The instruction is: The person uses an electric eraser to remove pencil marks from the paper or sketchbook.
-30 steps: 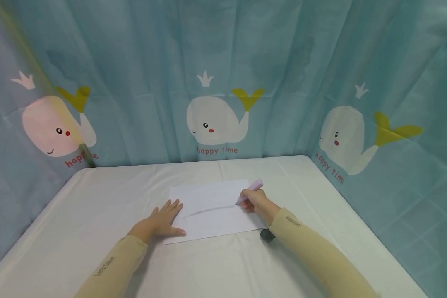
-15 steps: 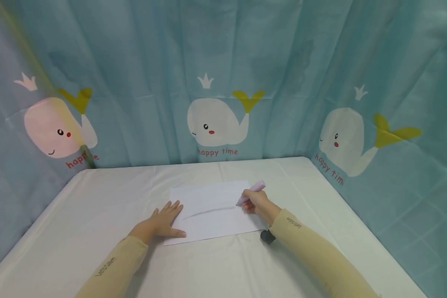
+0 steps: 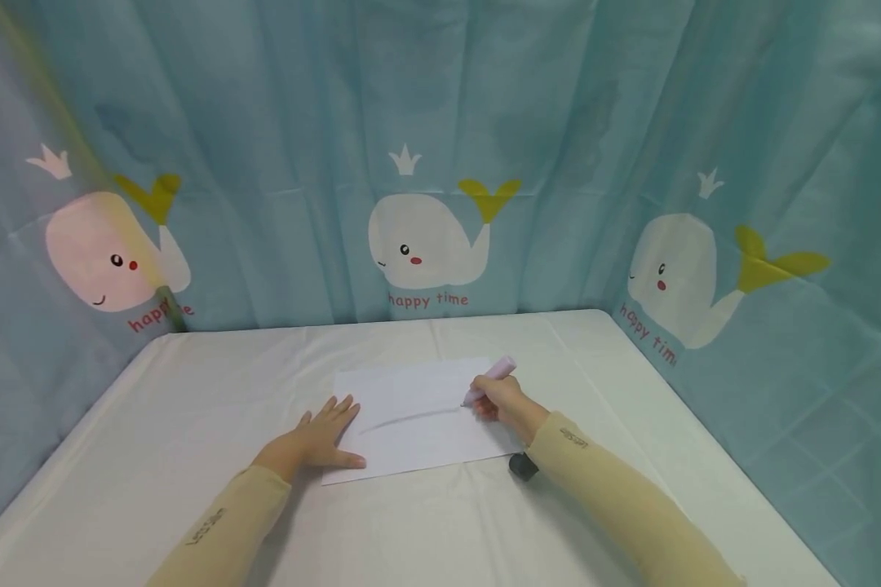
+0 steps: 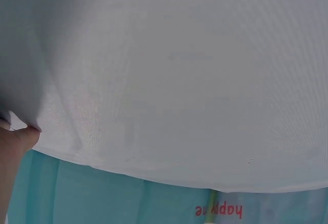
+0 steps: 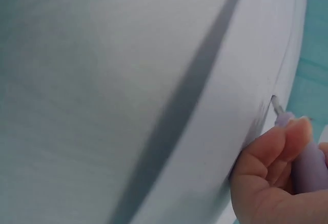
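Much white tabletop (image 3: 404,530) surrounds the paper (image 3: 418,444), we see. The left hand (image 3: 326,438) lies spread over its left edge; the right hand (image 3: 501,398) grips a lilac marker (image 3: 502,368) above its right part. Whale-printed curtains (image 3: 279,122) rise behind.

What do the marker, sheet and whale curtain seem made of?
Lilac marker: probably plastic; smooth, evenly coloured barrel. White sheet: likely paper; matte, thin, straight-edged. Whale-print curtain: fabric or plastic film; faint sheen, soft folds and creases; can't tell which.
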Demonstrator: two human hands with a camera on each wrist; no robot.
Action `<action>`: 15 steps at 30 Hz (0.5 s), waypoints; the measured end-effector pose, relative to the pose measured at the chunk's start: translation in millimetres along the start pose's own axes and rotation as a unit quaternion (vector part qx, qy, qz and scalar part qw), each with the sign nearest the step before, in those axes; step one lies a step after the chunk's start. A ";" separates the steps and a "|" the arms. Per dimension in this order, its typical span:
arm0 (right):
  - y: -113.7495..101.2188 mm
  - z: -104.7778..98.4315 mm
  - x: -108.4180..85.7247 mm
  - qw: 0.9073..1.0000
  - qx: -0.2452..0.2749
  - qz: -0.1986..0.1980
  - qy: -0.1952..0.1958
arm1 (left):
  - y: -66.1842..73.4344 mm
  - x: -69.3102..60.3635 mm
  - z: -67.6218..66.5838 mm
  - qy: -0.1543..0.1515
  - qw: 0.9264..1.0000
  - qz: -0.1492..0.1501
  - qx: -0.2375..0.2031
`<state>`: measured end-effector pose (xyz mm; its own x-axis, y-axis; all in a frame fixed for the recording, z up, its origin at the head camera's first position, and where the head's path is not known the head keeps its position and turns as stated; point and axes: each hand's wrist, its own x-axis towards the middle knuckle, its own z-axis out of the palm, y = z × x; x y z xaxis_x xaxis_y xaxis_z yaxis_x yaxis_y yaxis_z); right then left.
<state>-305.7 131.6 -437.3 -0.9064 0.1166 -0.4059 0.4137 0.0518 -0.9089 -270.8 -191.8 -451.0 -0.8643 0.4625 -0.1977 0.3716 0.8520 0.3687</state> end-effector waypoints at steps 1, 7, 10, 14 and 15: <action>0.0 -0.1 0.0 1.000 0.004 0.001 0.003 | 0.0 0.3 -0.1 0.001 1.000 0.000 0.001; 1.5 0.4 0.1 1.000 0.000 0.009 0.003 | 1.2 -1.3 1.1 -0.003 1.000 -0.001 0.005; 1.7 0.5 0.8 1.000 0.004 0.009 0.000 | 2.4 -2.6 0.1 -0.004 1.000 -0.004 0.003; 1.3 -0.4 1.7 1.000 0.010 0.005 -0.003 | 1.6 -2.9 -3.3 0.001 1.000 0.007 -0.014; 1.1 -0.8 1.8 1.000 0.012 0.006 -0.002 | 0.8 -2.7 -3.8 0.001 1.000 0.011 -0.019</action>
<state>-306.8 132.7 -438.9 -0.9020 0.1140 -0.4165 0.4218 0.0263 -0.9063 -269.5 -193.3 -446.8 -0.8572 0.4797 -0.1872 0.3765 0.8319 0.4078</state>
